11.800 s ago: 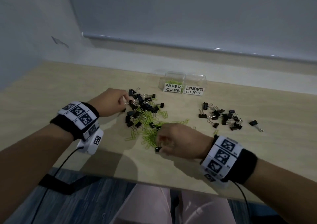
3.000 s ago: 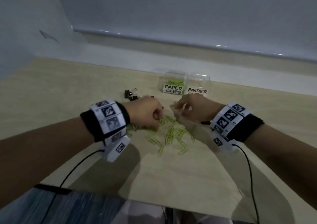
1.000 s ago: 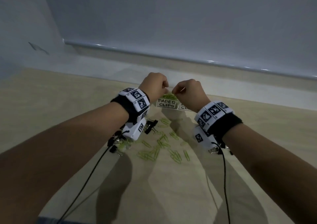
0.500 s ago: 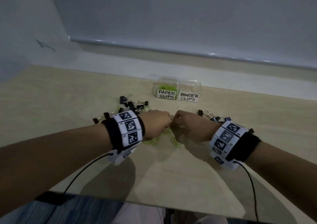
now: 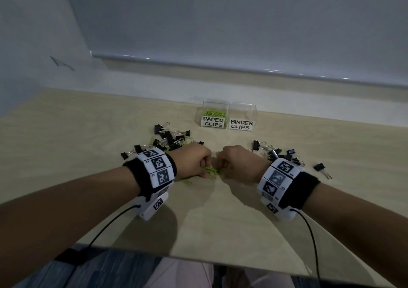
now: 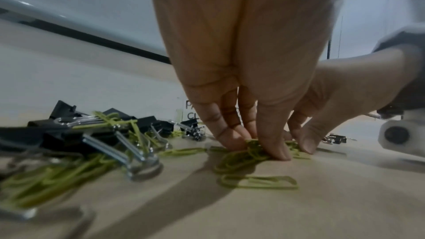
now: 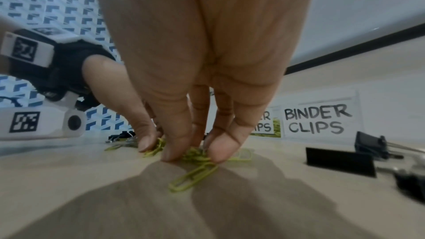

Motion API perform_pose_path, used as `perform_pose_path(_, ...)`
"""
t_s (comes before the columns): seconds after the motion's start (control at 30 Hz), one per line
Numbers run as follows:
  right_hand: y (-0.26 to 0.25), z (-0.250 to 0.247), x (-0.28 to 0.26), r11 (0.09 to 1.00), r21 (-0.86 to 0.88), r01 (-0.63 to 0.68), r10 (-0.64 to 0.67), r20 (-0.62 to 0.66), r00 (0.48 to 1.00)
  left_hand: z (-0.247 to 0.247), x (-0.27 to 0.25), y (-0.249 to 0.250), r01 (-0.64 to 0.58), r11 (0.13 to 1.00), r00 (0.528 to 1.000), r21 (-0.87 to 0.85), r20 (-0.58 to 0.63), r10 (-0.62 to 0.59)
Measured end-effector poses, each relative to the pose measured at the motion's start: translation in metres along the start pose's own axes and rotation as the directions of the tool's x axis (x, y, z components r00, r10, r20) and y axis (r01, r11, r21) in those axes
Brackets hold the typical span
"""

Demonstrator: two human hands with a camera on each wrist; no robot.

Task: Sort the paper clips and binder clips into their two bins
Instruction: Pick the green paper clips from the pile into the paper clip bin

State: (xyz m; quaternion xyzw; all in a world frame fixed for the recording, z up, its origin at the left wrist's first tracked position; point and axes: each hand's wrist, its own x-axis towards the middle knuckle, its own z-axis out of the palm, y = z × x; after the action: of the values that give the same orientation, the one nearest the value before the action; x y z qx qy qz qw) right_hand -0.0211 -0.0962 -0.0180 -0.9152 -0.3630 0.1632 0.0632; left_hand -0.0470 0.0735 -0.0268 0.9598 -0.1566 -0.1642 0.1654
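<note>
Tabletop (image 5: 66,133): pale wood, carrying everything. At its far edge stand two clear bins side by side; the left one (image 5: 213,115) is labelled "PAPER CLIPS" and already holds green clips, the right one (image 5: 242,116) is labelled "BINDER CLIPS" and looks empty.

Black binder clips lie in two loose heaps: one (image 5: 170,138) beyond your left wrist, with some green clips tangled in it, and one (image 5: 276,153) beyond your right wrist, plus a stray (image 5: 321,168) further right.

Your left hand (image 5: 193,163) and right hand (image 5: 237,164) meet knuckle to knuckle over the green paper clips (image 5: 212,170) in the middle. Each hand's fingers (image 6: 273,144) are curled down and drawn together, tips pinching a small bundle of clips against the wood; the right fingers (image 7: 174,150) do likewise.

Step in hand, as judged: gathering a pinch for the paper clip bin. Close thumb under the bundle before lifting; one clip (image 7: 193,176) trails loose toward you and will likely drop. Sweep it in first. Lift both hands together and release low inside the left bin, clear of the neighbouring one.
</note>
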Motion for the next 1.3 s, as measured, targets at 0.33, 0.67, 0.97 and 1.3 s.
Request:
perform_pose_path(0.33,0.015,-0.003,0.012,0.999,0.023,0.023,-0.022,-0.069,0.997,-0.012,0.010,0.003,-0.075,0.983,0.997,0.167,0.002,0.075)
perform_pose_path(0.67,0.062,-0.055,0.047,0.780,0.625,-0.001,0.252,-0.314,0.915,-0.055,0.042,-0.024,-0.033,0.962,0.959,-0.272,-0.280,-0.046)
perform_pose_path(0.97,0.057,-0.073,0.117,0.912,0.379,-0.155,0.324,-0.436,0.840,-0.088,0.110,-0.025,0.147,0.981,0.877,-0.131,-0.442,-0.190)
perform_pose_path(1.3,0.051,-0.057,0.035,0.969,0.217,-0.119,0.186,-0.317,0.930,-0.068,0.025,-0.020,-0.001,0.991,0.970,-0.131,-0.239,-0.031)
